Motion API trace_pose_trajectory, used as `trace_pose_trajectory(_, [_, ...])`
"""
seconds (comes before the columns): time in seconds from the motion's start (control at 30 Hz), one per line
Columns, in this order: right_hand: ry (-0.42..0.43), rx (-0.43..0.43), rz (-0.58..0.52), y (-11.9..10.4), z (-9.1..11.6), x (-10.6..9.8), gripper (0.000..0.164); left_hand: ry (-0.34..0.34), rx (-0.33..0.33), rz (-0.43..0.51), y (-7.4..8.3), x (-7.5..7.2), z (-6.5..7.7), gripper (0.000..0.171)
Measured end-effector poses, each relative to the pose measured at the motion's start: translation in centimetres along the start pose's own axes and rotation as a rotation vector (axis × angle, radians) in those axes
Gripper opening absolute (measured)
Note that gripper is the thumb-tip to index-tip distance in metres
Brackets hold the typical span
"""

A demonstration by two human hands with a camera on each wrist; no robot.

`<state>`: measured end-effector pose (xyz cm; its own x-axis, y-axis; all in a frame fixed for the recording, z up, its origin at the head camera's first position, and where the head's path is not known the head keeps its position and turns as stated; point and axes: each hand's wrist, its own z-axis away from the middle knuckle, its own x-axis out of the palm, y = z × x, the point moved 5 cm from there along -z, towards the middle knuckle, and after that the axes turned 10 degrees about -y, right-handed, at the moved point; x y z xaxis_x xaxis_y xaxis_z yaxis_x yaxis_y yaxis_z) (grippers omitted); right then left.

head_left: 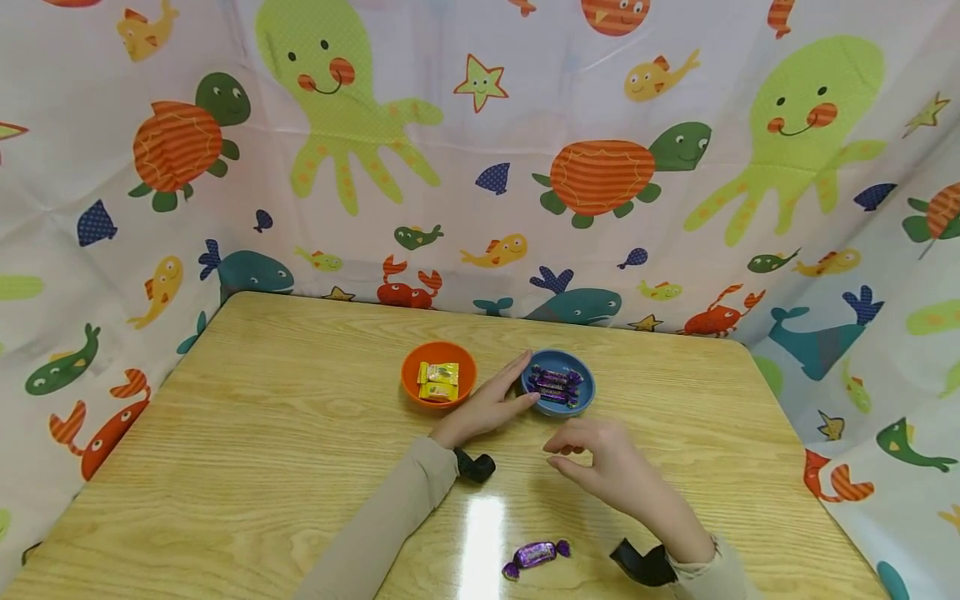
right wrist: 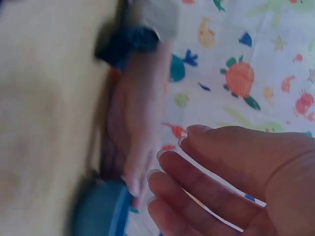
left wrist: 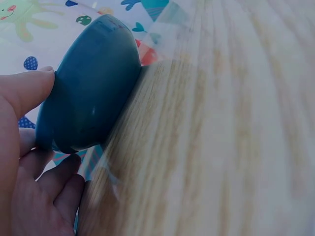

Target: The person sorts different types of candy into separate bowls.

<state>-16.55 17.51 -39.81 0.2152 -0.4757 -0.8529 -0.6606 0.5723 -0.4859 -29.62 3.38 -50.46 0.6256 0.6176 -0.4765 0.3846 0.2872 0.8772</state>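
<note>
At the back middle of the table, my left hand [head_left: 491, 404] holds the left side of a small blue bowl [head_left: 590, 390]. Several purple-wrapped candies [head_left: 555, 386] lie inside it. In the left wrist view, the thumb touches the rim of the bowl [left wrist: 93, 88] while the other fingers curl at its lower side. My right hand [head_left: 600, 462] hovers in front of the bowl, fingers bent loosely and a gap between thumb and fingertips. The right wrist view shows nothing held in that hand [right wrist: 221, 182]. One purple-wrapped candy [head_left: 536, 554] lies on the table near the front, left of the right wrist.
An orange bowl [head_left: 408, 358] with yellow-wrapped candies [head_left: 438, 381] stands to the left of my left hand. The wooden table [head_left: 225, 467] is bounded at the back and sides by a curtain [head_left: 465, 108] printed with sea animals. Dark straps [head_left: 645, 564] sit at both wrists.
</note>
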Motion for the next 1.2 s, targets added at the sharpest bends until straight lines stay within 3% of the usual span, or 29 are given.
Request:
trace_pose_trajectory(0.27, [-0.164, -0.053, -0.187, -0.7, 2.2, 3.7, 0.011, 0.002, -0.002, -0.009, 0.1, -0.1, -0.1, 0.078])
trace_pose_trajectory(0.4, [-0.295, -0.036, -0.203, -0.8, 3.2, 5.2, 0.02, 0.001, -0.001, -0.01, 0.1, -0.1, -0.1, 0.078])
trace_pose_trajectory(0.5, [-0.34, -0.03, -0.17, -0.8, 3.6, 6.0, 0.027, 0.0, -0.001, -0.014, 0.1, -0.1, -0.1, 0.078])
trace_pose_trajectory(0.8, [-0.299, -0.046, -0.156, -0.7, 4.0, 7.0, 0.019, 0.001, 0.006, -0.012, 0.2, -0.1, -0.1, 0.079])
trace_pose_trajectory(1.2, [-0.243, -0.103, -0.121, -0.7, 3.9, 6.3, 0.018, 0.006, -0.006, -0.01, -0.1, -0.1, -0.1, 0.078])
